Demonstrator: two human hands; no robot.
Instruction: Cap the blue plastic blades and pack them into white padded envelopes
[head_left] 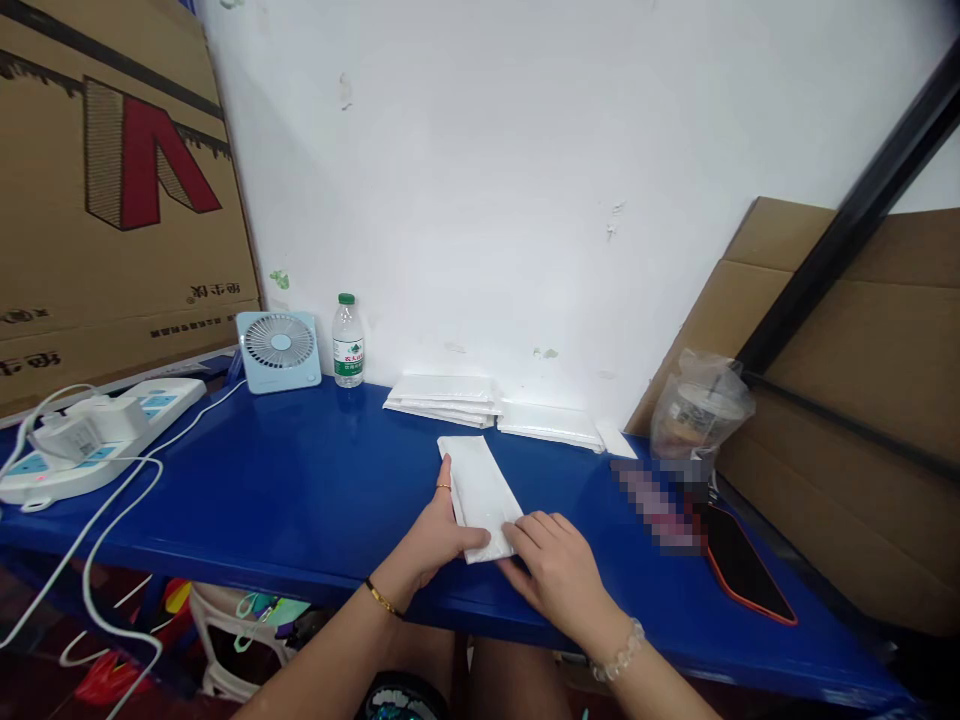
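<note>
Pressing a white packet flat on the blue table, left hand and right hand rest open on its near end, gripping nothing; folding or smoothing looks underway, so the next move needs even pressure.

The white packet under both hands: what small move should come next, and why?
Probably press it flat and fold its near end. The white packet lies on the blue table; the left hand steadies its left edge, and the right hand rests its fingertips on the near end. Similar packets are stacked by the wall, seemingly finished.
</note>
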